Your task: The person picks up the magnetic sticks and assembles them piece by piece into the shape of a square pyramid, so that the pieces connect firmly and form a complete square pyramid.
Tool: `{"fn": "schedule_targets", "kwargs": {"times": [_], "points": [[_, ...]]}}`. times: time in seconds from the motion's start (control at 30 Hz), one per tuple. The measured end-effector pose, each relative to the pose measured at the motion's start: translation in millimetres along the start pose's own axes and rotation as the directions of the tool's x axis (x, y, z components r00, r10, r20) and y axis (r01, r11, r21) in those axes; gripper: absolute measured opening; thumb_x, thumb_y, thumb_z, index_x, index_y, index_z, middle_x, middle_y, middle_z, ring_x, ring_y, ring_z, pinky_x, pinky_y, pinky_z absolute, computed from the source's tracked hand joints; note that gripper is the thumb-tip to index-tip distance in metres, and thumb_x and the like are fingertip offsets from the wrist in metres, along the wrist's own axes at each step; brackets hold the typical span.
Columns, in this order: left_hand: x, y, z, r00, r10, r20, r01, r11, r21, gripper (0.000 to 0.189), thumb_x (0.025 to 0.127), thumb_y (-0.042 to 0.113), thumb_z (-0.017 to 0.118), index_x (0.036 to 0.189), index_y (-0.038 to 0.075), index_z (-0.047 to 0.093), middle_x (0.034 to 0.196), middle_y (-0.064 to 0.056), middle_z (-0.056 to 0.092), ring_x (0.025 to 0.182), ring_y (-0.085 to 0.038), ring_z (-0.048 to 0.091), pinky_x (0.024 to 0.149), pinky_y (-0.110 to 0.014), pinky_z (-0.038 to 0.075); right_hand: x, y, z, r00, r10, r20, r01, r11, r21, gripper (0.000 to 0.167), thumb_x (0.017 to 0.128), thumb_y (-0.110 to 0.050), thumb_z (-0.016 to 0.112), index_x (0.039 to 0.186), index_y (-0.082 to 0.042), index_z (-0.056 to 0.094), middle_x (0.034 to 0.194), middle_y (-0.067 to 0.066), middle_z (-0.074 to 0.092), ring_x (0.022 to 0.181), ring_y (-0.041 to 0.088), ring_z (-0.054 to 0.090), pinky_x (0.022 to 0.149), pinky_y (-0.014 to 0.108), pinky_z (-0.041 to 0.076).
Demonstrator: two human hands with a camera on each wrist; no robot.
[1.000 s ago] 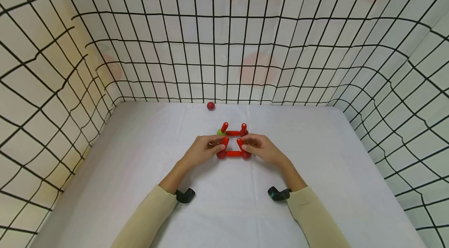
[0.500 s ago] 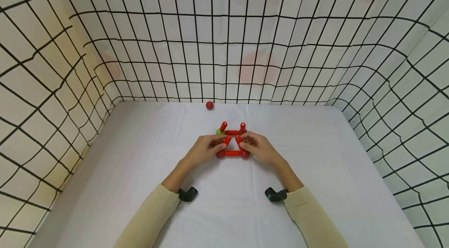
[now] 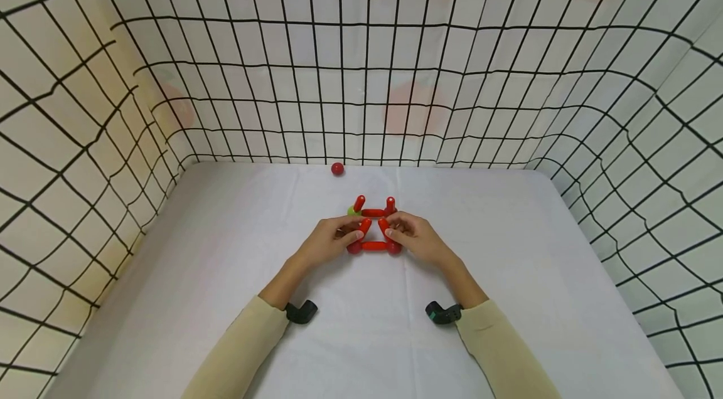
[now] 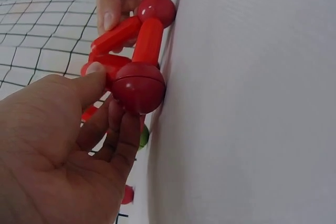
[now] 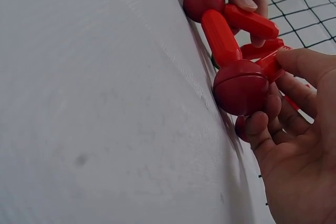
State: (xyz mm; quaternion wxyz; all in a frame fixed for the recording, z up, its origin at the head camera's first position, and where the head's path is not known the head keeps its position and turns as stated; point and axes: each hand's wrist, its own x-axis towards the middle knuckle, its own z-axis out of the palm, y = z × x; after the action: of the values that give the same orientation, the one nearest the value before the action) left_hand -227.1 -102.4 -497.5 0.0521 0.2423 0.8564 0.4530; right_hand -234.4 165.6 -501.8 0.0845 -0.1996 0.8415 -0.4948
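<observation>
A red frame of magnetic building rods and balls stands on the white cloth. In the head view, a near red rod (image 3: 374, 246) joins a left red ball (image 3: 354, 248) and a right red ball (image 3: 394, 248). My left hand (image 3: 327, 240) pinches a red rod (image 3: 366, 225) rising from the left ball, its other fingers by that ball. My right hand (image 3: 422, 239) pinches the matching rod (image 3: 384, 224) on the right. Both held rods lean inward, their tops a small gap apart. Behind them lies a back rod (image 3: 373, 213), with a green ball (image 3: 353, 211) at its left end.
Two short red rods stick up at the back corners, the left rod (image 3: 359, 203) tilted and the right rod (image 3: 391, 203) upright. One loose red ball (image 3: 337, 169) lies at the far cloth edge. Black grid netting (image 3: 369, 69) encloses the back and sides.
The tops of the two held rods have tilted closer together, both hands moving slightly inward with them. The back rods and the loose ball have stayed put.
</observation>
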Motion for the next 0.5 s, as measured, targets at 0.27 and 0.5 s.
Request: {"fn": "schedule_targets", "kwargs": {"times": [0.27,0.5], "points": [[4.6,1.8,-16.7,0.997,0.015,-0.075,-0.018,0.999,-0.035,0.056,0.093,0.027,0.078,0.144,0.014,0.058,0.133,-0.008,0.065,0.108,-0.023,0.065,0.098,-0.038,0.058,-3.1,-4,-25,0.987,-0.023,-0.16,0.026,0.999,0.021,0.034,0.099,-0.024,0.07,0.127,-0.007,0.062,0.111,0.013,0.065,0.101,0.025,0.059,0.084,0.029,0.055],[16.1,-0.5,-16.5,1.0,-0.005,0.008,0.004,0.998,0.069,0.113,0.074,0.044,0.091,0.164,0.025,0.025,0.167,-0.006,0.033,0.152,-0.03,0.035,0.12,-0.057,0.037,0.4,-6,-26,0.999,-0.022,-0.026,0.02,0.997,-0.075,0.096,0.082,-0.038,0.087,0.159,-0.031,0.031,0.161,0.008,0.038,0.146,0.03,0.041,0.117,0.054,0.042]]}}
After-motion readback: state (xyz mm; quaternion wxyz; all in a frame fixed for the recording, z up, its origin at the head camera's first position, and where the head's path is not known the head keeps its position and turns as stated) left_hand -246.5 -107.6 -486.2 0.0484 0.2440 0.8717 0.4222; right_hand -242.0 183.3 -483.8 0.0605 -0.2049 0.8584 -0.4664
